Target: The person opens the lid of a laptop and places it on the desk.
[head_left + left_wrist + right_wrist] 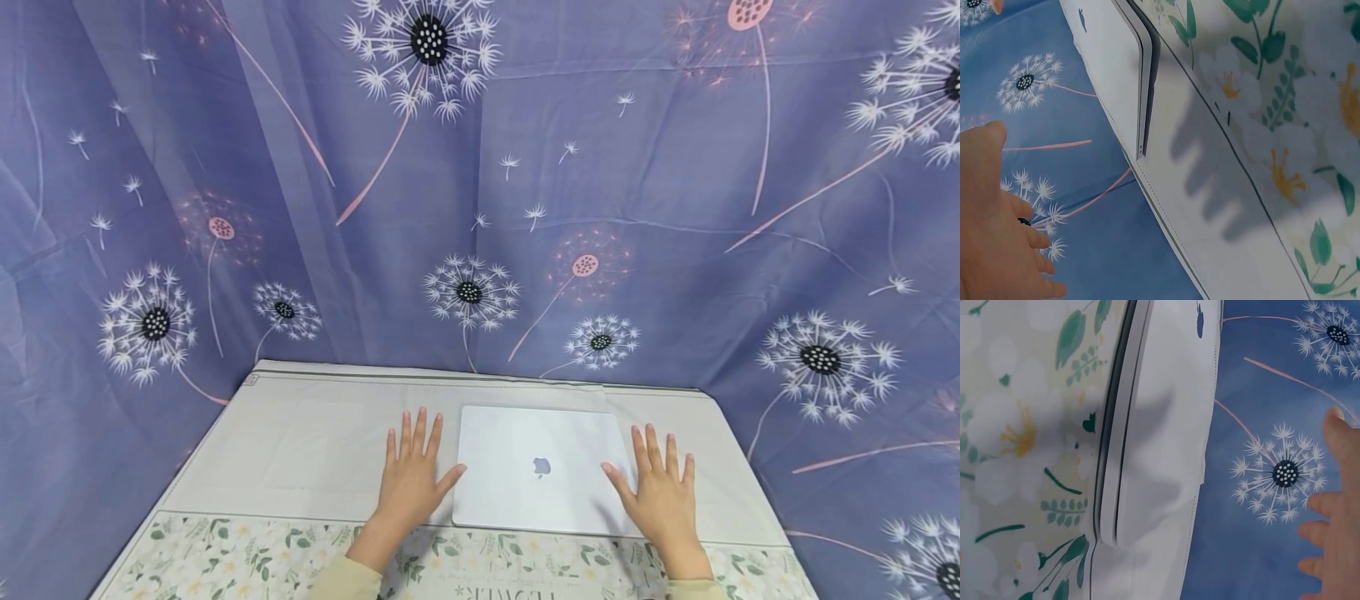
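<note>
While the left hand [410, 487] and right hand [662, 498] are held apart, fingers straight and spread, the laptop [502, 467] lies between them: closed, rectangular, smooth, silvery, round-cornered, on a stitched, part-floral mat [322, 458].

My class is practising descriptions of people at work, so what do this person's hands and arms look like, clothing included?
The left hand and right hand are bare, with no gloves or rings showing. The left sleeve and right sleeve are pale yellow, with no pattern visible.
</note>
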Motion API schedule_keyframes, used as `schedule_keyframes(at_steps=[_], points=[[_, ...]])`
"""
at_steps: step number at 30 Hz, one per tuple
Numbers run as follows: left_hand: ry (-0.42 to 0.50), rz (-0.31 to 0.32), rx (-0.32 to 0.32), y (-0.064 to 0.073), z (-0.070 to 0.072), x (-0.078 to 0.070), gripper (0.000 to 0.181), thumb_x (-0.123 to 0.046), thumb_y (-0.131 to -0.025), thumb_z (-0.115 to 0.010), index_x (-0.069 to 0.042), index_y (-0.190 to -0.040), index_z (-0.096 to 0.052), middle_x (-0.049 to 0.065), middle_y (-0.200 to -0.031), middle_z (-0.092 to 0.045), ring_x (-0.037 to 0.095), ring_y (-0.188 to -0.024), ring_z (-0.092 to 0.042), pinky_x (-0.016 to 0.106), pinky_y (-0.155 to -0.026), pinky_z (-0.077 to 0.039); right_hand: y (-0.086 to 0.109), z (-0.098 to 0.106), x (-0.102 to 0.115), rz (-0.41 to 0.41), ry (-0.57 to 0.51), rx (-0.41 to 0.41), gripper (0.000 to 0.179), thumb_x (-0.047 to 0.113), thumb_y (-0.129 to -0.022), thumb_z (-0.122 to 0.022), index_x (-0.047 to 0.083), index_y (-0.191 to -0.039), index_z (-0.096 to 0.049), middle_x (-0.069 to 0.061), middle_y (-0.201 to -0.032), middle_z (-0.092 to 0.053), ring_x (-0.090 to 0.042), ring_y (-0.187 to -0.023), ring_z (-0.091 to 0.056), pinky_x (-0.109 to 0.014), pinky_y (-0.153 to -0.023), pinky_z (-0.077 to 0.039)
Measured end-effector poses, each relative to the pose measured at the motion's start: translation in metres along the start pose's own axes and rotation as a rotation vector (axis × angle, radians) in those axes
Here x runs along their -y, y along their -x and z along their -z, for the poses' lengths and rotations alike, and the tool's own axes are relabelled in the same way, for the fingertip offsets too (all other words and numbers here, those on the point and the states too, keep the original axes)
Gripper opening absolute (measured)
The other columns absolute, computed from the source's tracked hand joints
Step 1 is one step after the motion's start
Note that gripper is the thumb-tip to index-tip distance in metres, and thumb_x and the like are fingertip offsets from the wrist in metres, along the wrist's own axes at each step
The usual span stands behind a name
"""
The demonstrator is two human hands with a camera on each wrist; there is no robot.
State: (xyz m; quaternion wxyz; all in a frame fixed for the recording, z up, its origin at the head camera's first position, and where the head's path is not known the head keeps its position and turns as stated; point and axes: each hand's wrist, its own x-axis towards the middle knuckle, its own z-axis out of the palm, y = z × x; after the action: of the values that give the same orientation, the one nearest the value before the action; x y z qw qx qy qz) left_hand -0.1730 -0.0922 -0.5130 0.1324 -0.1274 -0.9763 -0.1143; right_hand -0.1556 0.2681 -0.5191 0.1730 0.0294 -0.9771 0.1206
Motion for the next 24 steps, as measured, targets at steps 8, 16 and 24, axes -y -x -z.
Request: schedule_keyframes(at_steps=[8,16,24], points=[[0.047,0.002,0.043,-0.001,-0.004,-0.007,0.083,-0.055,-0.092,-0.054,-0.003,-0.151,-0.028,0.024,-0.157,-0.017,0.041,-0.145,-0.007,0.06,-0.117,-0.01,0.001,-0.001,-0.002,-0.02,-0.01,0.039,0.08,0.057,-0.095,-0.047,0.001,-0.15,-0.029,-0.028,-0.151,-0.028,-0.052,-0.14,-0.014,-0.067,-0.113,0.006],[0.042,-0.03,0.064,0.0,-0.009,-0.014,0.081,-0.056,-0.093,-0.052,-0.003,-0.15,-0.029,0.025,-0.155,-0.022,0.041,-0.144,-0.011,0.059,-0.116,-0.016,0.002,-0.005,-0.006,-0.014,-0.025,0.028,0.077,0.054,-0.096,-0.047,-0.001,-0.147,-0.032,-0.03,-0.149,-0.031,-0.052,-0.139,-0.016,-0.067,-0.113,0.003],[0.068,-0.041,0.083,0.001,-0.015,-0.02,0.079,-0.053,-0.093,-0.054,-0.002,-0.15,-0.03,0.026,-0.153,-0.025,0.042,-0.144,-0.015,0.058,-0.116,-0.017,0.003,-0.007,-0.006,-0.011,-0.05,0.022,0.073,0.049,-0.098,-0.048,-0.005,-0.144,-0.035,-0.033,-0.147,-0.031,-0.055,-0.136,-0.021,-0.069,-0.111,-0.007]])
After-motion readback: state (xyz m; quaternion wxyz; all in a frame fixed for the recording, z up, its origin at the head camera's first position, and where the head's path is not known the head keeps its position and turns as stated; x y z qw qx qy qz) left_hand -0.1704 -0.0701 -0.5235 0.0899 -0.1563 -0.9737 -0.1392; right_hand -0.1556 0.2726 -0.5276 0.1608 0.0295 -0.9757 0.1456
